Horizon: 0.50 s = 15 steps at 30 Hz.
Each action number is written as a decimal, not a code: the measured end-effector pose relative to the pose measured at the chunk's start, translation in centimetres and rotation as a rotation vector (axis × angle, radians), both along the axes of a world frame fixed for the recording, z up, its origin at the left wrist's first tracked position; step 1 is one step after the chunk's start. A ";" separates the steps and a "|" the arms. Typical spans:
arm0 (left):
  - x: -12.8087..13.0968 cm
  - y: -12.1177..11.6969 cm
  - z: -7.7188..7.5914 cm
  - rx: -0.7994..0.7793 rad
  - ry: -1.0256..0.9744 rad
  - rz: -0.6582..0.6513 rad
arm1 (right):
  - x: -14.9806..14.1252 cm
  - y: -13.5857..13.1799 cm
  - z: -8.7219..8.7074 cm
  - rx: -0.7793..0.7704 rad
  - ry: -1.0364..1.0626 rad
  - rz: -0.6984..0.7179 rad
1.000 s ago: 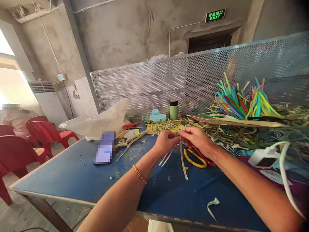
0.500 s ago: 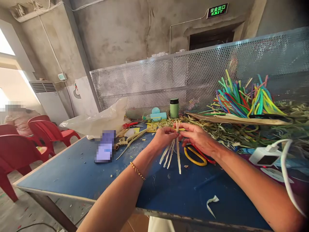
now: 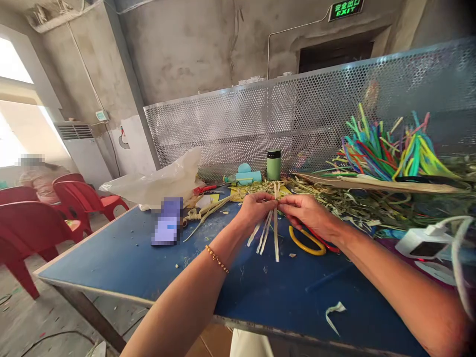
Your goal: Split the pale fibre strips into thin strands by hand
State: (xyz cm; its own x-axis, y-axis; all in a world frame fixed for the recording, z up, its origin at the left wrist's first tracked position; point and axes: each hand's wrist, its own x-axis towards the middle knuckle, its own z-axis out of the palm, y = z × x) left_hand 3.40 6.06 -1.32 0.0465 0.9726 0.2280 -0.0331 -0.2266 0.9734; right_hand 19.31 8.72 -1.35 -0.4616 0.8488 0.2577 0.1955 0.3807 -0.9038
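Note:
Several pale, flat plant-fibre strips (image 3: 276, 235) are gathered between my hands, above the blue table. My left hand (image 3: 256, 208) is closed in a pinch on the bundle, with strip ends fanning down below it. From the other side my right hand (image 3: 307, 213) pinches the strips at the same spot, fingertips almost touching the left ones. Short strip ends stick up above the fingers. The exact crossing of the strips is hidden by my fingertips. Just under my right hand lie scissors with yellow and red handles (image 3: 308, 244), their blades out of sight.
On the blue table (image 3: 111, 267) lie a phone (image 3: 167, 223), a plastic bag (image 3: 156, 183) and dried plant scraps (image 3: 334, 208). A green flask (image 3: 273, 166) stands behind. Colourful pipe cleaners (image 3: 386, 148) and a white charger (image 3: 420, 243) are on the right. A person sits near red chairs (image 3: 82, 196).
The strips have been drawn together into a fan, with one upright between my fingertips and its top now showing above them. My right fingers have closed in. The view has shifted slightly left.

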 end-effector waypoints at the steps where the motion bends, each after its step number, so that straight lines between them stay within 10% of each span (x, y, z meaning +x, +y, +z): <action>1: -0.1 0.2 -0.1 -0.006 0.002 0.012 | 0.1 0.1 0.0 0.008 -0.004 -0.012; 9: -0.3 1.6 -1.2 0.052 0.077 0.131 | -0.1 0.4 -0.1 -0.024 0.052 -0.110; 15: 0.2 0.5 -0.5 0.072 0.057 0.043 | -0.6 -0.3 -0.3 -0.204 0.100 0.138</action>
